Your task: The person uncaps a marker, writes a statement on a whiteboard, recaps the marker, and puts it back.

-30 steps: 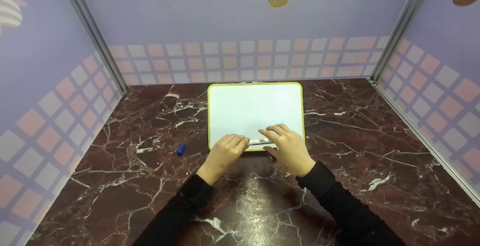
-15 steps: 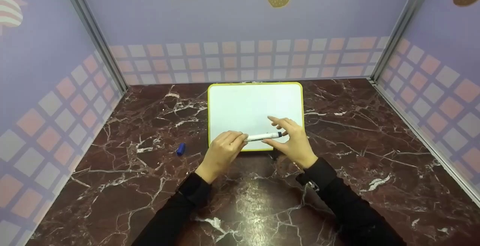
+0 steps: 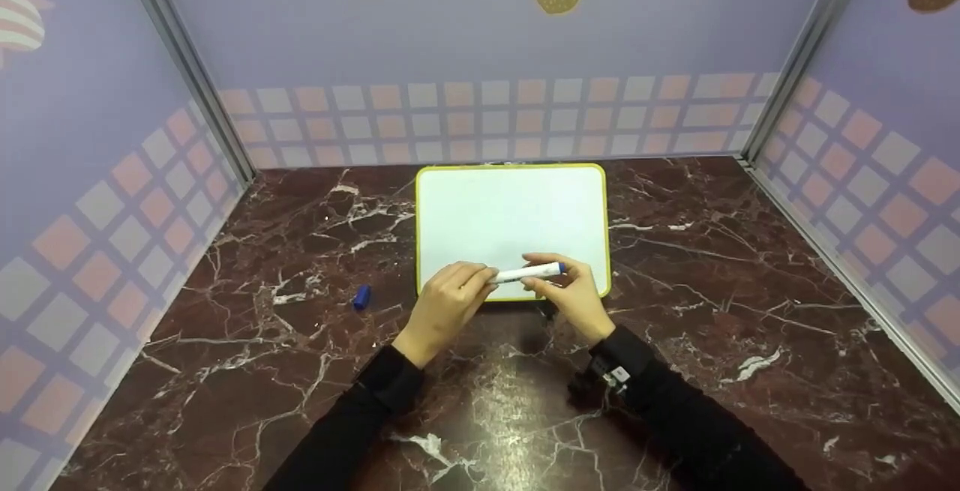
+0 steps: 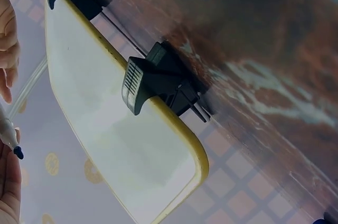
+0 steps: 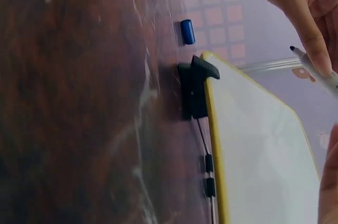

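Note:
A white marker [image 3: 514, 274] with a blue right end is held above the lower part of a whiteboard [image 3: 510, 214]. My left hand [image 3: 448, 300] pinches its left part; both wrist views show the bare dark tip [image 4: 18, 152] there. My right hand [image 3: 574, 292] is at the blue end, thumb and fingers spread on either side of the barrel. In the right wrist view, its thumb [image 5: 330, 176] appears apart from the marker. A blue cap [image 3: 361, 297] lies on the table left of the board.
The yellow-framed board leans back on a black stand [image 4: 163, 81] with clip feet. The dark red marble table [image 3: 262, 371] has white veins. Purple patterned panels [image 3: 480, 41] close off the back and both sides, with metal posts at the corners.
The marker has risen from near the board's lower edge. My right hand opened wide and moved right, then came back around the blue end. My left hand has kept its hold.

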Available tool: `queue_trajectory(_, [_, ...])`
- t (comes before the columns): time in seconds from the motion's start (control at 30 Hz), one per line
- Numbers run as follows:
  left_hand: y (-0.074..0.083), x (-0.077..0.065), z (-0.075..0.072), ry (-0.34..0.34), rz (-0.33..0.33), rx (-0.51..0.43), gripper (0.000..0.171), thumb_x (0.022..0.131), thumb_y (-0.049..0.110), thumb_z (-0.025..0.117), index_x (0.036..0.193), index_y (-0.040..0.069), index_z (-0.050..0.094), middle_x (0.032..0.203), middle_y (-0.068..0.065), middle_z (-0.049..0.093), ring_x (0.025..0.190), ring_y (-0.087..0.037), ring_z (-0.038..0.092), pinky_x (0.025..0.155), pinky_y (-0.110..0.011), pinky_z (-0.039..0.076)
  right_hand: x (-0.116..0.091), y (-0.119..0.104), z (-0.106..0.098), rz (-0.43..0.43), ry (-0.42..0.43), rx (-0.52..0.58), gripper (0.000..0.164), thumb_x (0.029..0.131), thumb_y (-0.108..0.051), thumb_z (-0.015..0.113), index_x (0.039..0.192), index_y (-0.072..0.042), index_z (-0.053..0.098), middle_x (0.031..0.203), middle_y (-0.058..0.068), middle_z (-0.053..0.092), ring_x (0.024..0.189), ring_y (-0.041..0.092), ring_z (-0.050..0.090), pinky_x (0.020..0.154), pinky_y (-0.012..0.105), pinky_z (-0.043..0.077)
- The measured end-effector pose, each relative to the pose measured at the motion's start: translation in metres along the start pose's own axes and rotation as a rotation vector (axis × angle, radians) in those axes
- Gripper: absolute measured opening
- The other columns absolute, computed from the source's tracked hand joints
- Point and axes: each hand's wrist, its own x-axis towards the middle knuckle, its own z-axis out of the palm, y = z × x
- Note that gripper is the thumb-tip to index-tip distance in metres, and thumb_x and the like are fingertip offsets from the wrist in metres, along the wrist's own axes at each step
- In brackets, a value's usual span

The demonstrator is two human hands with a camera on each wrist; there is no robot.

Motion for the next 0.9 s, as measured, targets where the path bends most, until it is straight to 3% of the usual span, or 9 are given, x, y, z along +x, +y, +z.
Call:
queue_trajectory(0.03, [0.000,0.000,0.000,-0.002,0.000,-0.003,0.018,0.087,0.013,0.075,0.101,0.003,0.073,0.095,-0.006,0.072,0.084,-0.017,0.068,0.077,-0.026,0.059,-0.001,0.000,0.002,0.029,0.004,0.043,0.040,0.088,0.001,0.070,0.124,0.015,0.060,0.090,-0.004,0.074,0.075,0.011,0.068,0.065,0.020,0.053])
queue_trajectory(0.17, [0.002,0.000,-0.001,-0.011,0.003,-0.009,0.017,0.087,0.013,0.075,0.101,0.003,0.073,0.094,-0.005,0.072,0.084,-0.017,0.068,0.076,-0.026,0.059,-0.004,-0.001,0.008,0.108,0.033,0.171,0.036,0.089,0.000,0.069,0.122,0.014,0.062,0.085,-0.002,0.075,0.078,0.011,0.068,0.068,0.020,0.051])
queue_trajectory(0.37, [0.002,0.001,-0.001,-0.020,0.009,-0.013,0.017,0.087,0.014,0.075,0.101,0.003,0.074,0.094,-0.005,0.072,0.084,-0.017,0.068,0.077,-0.026,0.059,-0.005,-0.001,0.012,0.105,0.026,0.263,0.023,0.091,0.006,0.065,0.114,0.006,0.070,0.091,0.001,0.077,0.081,0.011,0.070,0.070,0.020,0.054])
queue_trajectory(0.73, [0.000,0.002,-0.004,-0.039,0.010,-0.028,0.026,0.084,0.016,0.079,0.105,0.003,0.073,0.098,-0.006,0.072,0.088,-0.019,0.069,0.081,-0.027,0.059,-0.005,0.000,0.013,0.044,0.027,0.285,0.022,0.092,0.008,0.062,0.105,-0.005,0.074,0.094,0.002,0.076,0.082,0.012,0.070,0.080,0.026,0.058])
queue_trajectory(0.9, [-0.009,0.007,-0.013,-0.052,-0.064,-0.021,0.031,0.087,0.019,0.077,0.112,0.002,0.072,0.103,-0.009,0.073,0.093,-0.022,0.070,0.087,-0.031,0.059,-0.004,-0.003,0.012,0.003,0.064,0.275,0.020,0.092,0.009,0.060,0.104,-0.002,0.073,0.091,0.003,0.075,0.081,0.012,0.070,0.079,0.025,0.059])
